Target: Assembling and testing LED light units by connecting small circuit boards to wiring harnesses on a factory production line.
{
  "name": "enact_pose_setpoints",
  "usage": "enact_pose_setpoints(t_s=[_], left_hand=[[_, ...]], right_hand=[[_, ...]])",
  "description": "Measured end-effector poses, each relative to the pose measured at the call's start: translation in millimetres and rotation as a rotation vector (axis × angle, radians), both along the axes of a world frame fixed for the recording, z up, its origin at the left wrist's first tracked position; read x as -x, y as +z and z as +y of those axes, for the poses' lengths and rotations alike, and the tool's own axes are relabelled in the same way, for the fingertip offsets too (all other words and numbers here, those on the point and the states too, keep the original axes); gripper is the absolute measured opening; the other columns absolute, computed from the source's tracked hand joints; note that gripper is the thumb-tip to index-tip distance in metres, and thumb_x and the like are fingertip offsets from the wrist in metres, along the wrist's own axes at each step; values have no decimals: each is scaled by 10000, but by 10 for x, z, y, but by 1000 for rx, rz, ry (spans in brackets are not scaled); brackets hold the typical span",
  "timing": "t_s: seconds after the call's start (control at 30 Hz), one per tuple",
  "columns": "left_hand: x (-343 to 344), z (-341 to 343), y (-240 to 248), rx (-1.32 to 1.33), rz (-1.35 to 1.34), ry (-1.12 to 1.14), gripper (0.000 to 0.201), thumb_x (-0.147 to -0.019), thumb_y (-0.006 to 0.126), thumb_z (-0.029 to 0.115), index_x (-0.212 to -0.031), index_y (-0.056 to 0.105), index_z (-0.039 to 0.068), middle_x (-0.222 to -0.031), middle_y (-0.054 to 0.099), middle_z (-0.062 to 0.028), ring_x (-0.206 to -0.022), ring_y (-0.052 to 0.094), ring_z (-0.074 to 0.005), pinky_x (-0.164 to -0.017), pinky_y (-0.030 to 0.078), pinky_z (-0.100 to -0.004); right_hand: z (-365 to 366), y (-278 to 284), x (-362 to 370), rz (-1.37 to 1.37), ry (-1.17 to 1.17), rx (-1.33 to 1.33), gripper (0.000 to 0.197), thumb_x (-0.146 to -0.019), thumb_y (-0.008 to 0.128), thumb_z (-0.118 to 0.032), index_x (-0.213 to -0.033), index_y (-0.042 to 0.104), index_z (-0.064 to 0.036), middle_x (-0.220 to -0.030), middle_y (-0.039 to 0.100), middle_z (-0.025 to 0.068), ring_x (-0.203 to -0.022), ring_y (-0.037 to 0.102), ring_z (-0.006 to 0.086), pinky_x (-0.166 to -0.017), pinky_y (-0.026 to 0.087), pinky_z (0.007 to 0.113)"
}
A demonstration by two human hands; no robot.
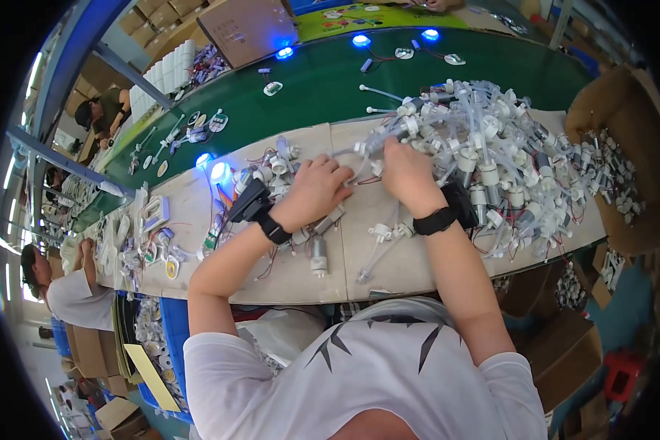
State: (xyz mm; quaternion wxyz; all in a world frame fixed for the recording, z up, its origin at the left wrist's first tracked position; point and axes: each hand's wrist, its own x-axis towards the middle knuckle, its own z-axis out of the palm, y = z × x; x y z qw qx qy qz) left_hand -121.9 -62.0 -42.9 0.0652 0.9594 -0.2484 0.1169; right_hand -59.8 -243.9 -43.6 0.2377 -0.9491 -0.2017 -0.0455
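My left hand point(314, 193) lies palm down over a small heap of motor pumps, its fingers bent but apart and the thumb stretched toward the middle. No held thing shows in it. My right hand point(409, 176) is at the left edge of a large pile of small motor pumps with white caps and clear tubes point(491, 169). Its fingers are closed together, and what they hold is hidden. A clear tube point(350, 152) runs between the two hands. Below my left hand a silver motor pump point(318, 257) lies on the cardboard, and another pump with a clear tube point(378, 257) lies beneath my right wrist.
Cardboard point(301, 282) covers the near worktop. Beyond is a green surface point(315, 88) with small circuit boards and blue lights point(284, 53). At right stands an open carton point(623, 99) of motors. A blue bin point(174, 330) sits lower left; a seated co-worker point(81, 293) is further left.
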Motion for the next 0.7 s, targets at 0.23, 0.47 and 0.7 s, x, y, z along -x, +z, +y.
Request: enact_pose_setpoints(t_s=[0.23, 0.47, 0.7], left_hand=[[209, 353, -25, -121, -20, 175, 232, -751, 629, 182, -952, 578, 79, -872, 551, -70, -906, 509, -258, -776, 389, -375], [221, 724, -46, 22, -69, 259, 183, -737, 590, 128, -909, 551, 76, -851, 551, -69, -870, 510, -196, -736, 391, -314], [164, 699, 212, 1056, 189, 167, 121, -833, 518, 95, -948, 490, 67, -856, 491, 43, -718, 418, -39, -622, 333, -181]], right_hand=[[-69, -34, -50, -24, 79, 9, 205, -717, 539, -47, -908, 598, 1, -848, 634, 206, -809, 622, 363, -709, 506, 434], [9, 203, 29, 46, 62, 39, 141, -744, 557, -108, -785, 636, 1, -811, 637, 203, -780, 629, 359, -683, 506, 440], [250, 343, 106, -21, 184, -270, 268, -813, 560, -273, -825, 645, -18, -790, 630, 188, -679, 624, 331, -600, 489, 435]])
